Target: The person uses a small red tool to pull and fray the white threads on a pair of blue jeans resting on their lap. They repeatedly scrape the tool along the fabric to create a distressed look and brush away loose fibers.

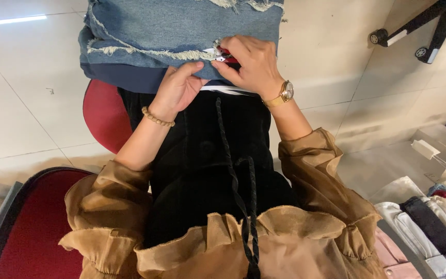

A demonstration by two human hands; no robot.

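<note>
A blue denim garment (171, 28) with frayed pale edges lies over my knees, above my black velvet lap. My left hand (177, 89) pinches the denim's lower edge between thumb and fingers; a beaded bracelet sits on that wrist. My right hand (251, 64), wearing a gold wristwatch, grips a small red-handled cutting tool (224, 56) whose tip meets the frayed seam right beside my left thumb. Most of the tool is hidden by my fingers.
A red round stool (104, 116) is under me on the pale tiled floor. Folded clothes (429, 222) lie stacked at the lower right, with pale boxes (440, 147) behind them. A chair's wheeled base (419, 31) stands at the upper right. A red-lined case (32, 227) sits at the lower left.
</note>
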